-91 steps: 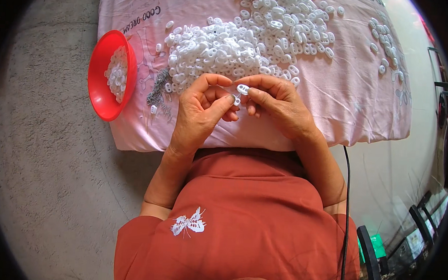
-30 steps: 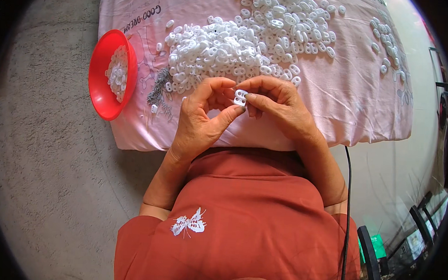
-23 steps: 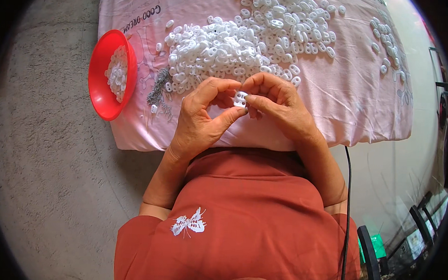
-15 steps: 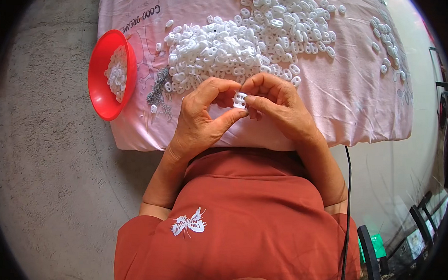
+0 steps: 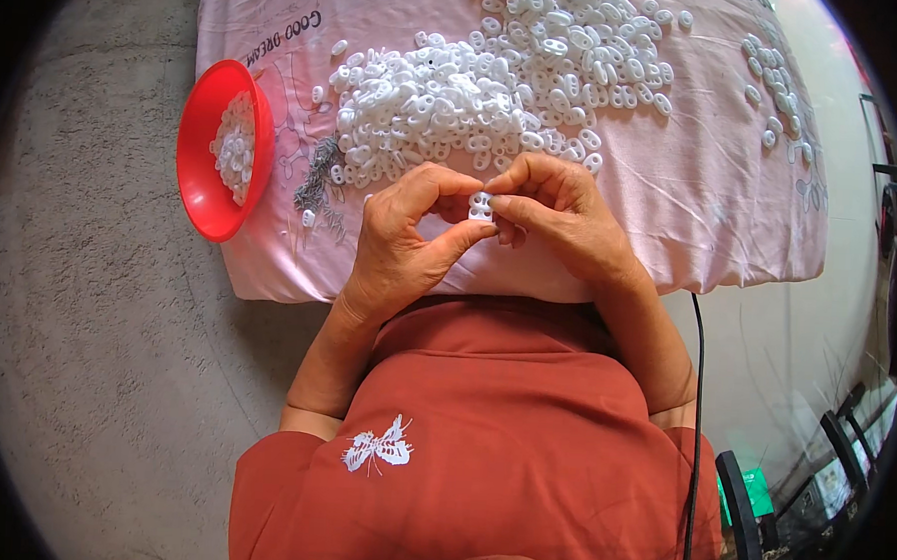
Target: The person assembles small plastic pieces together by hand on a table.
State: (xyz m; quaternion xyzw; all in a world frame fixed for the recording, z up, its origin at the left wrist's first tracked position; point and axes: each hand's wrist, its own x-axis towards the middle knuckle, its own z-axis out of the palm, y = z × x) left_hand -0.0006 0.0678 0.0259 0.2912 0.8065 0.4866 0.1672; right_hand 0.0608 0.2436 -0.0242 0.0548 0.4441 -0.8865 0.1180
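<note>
Left hand (image 5: 401, 226): thumb and forefinger pinching the piece (image 5: 481, 207)
Right hand (image 5: 569, 213): pinching its right side
Piece: white, between both hands, above the tabletop (image 5: 707, 206), inward of its near edge
Pile (image 5: 426, 109): white, mid-tabletop
Grey bits (image 5: 319, 177): left of pile
Bowl (image 5: 196, 159): red, at left edge

2 hands (image 5: 396, 230), 1 red bowl (image 5: 196, 174); wht pcs (image 5: 426, 104), gry bits (image 5: 318, 179) (too many to ct).

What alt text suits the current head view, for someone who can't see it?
Left hand and right hand together pinch a small white holed piece over a pink cloth, near heaped white pieces; a part-filled red bowl is at left.
</note>
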